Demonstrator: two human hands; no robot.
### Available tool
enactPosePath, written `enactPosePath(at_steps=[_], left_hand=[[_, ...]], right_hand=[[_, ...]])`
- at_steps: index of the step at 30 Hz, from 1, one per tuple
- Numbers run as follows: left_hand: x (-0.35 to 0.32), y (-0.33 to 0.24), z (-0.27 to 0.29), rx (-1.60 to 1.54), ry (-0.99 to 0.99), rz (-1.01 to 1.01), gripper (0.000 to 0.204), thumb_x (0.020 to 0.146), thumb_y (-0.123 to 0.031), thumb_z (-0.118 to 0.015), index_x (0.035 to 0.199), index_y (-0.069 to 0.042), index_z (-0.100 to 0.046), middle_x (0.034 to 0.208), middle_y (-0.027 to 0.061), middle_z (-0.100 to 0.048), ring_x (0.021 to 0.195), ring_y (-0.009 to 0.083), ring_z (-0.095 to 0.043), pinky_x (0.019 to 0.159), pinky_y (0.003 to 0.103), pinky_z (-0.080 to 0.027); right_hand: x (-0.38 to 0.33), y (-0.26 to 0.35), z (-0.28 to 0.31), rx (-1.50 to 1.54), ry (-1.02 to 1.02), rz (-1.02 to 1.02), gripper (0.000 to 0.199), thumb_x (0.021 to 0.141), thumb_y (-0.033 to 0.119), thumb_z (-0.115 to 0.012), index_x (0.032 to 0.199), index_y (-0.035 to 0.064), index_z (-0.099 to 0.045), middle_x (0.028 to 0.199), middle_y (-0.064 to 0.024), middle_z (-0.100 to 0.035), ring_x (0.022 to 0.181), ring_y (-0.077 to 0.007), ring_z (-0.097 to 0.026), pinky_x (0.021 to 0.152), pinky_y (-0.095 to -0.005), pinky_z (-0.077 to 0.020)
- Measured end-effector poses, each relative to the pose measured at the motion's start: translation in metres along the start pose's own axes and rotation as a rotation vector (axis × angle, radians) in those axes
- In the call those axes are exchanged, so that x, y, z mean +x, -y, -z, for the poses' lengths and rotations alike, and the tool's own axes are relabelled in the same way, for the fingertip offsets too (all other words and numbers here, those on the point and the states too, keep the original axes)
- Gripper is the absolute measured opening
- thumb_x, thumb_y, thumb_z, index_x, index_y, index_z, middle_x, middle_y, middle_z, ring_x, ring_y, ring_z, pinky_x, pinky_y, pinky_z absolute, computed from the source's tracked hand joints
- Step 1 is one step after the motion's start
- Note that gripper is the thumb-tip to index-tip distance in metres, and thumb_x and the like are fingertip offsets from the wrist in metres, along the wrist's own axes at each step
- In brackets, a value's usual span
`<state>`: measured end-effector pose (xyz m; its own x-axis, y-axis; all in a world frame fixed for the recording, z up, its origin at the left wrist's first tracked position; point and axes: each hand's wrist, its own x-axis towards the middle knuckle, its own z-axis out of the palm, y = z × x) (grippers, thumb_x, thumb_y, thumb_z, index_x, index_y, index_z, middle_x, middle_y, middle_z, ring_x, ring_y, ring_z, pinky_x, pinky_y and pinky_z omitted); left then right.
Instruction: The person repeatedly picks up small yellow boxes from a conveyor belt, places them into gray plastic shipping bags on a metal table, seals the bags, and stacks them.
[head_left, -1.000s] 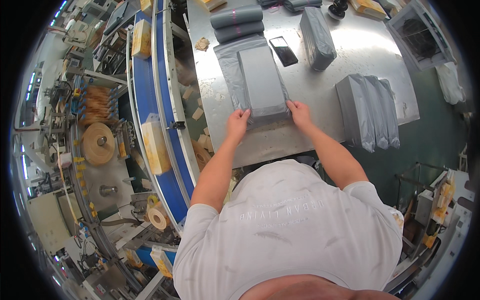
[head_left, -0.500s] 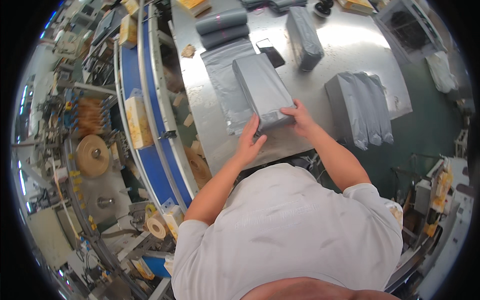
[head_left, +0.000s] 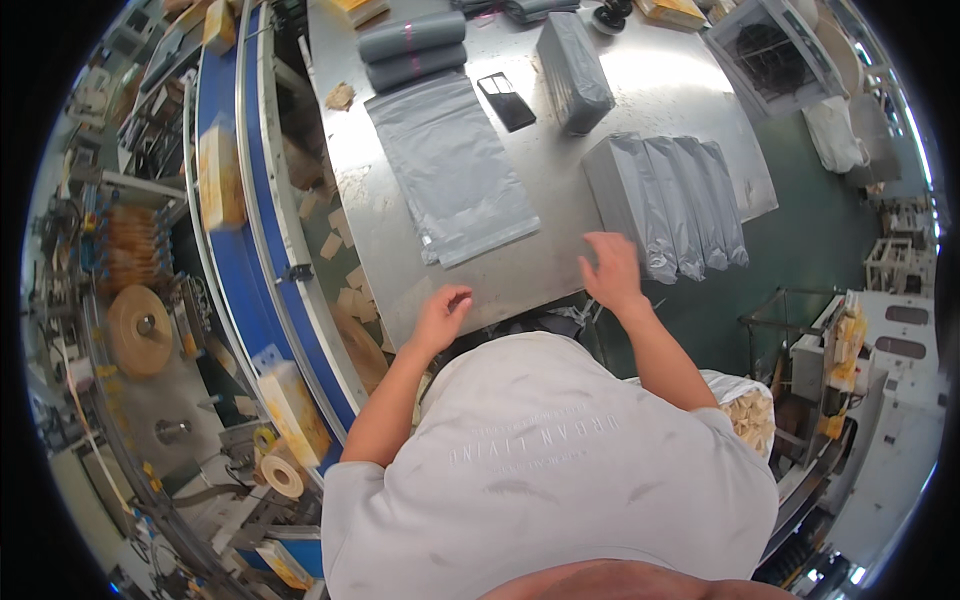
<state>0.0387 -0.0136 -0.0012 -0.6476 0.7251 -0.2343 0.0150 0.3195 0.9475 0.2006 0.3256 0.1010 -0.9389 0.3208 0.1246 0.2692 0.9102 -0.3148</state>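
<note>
My left hand hovers by the near edge of the metal table, fingers loosely curled and a small gap at the thumb, holding nothing. My right hand, slightly blurred, is open with the thumb apart from the fingers. It is beside the near left end of a row of grey wrapped packages standing side by side; whether it touches them I cannot tell. Flat grey plastic bags lie on the table beyond and between my hands. Another upright block of grey wrapped packages stands farther back.
Behind the bags are two grey rolls and a black phone. The metal table ends close to my body. Along its left runs a blue conveyor carrying yellow-and-white packs. A white sack stands at my right.
The grey wrapped package between my hands has left the bags and joined the row at right. Both hands are off it; the right moved toward the row, the left drew back. The view has shifted.
</note>
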Motion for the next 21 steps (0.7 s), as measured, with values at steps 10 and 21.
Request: enactPosePath(at_steps=[10,21], left_hand=[[-0.118,0.049,0.11,0.308,-0.5,0.008,0.025,0.093,-0.018,-0.072,0.112,-0.002,-0.073,0.108,0.018,-0.072,0.105,0.0381,-0.068,0.093,0.045,-0.055],[-0.347,0.19,0.253,0.481,-1.004,1.336,0.066,0.085,-0.021,-0.067,0.149,-0.013,-0.055,0.154,0.0121,-0.052,0.146,0.0367,-0.045,0.118,0.056,-0.04]], right_hand=[[-0.026,-0.131,-0.081,0.138,0.126,-0.787,0.079,0.085,0.029,-0.078,0.154,0.013,-0.043,0.12,-0.0187,-0.075,0.115,-0.0366,-0.071,0.106,-0.0449,-0.0511],[0.001,-0.04,-0.097,-0.267,0.374,-0.181,0.073,0.086,0.034,-0.079,0.147,0.0018,-0.056,0.126,-0.0283,-0.064,0.121,-0.0462,-0.06,0.108,-0.0523,-0.0472]])
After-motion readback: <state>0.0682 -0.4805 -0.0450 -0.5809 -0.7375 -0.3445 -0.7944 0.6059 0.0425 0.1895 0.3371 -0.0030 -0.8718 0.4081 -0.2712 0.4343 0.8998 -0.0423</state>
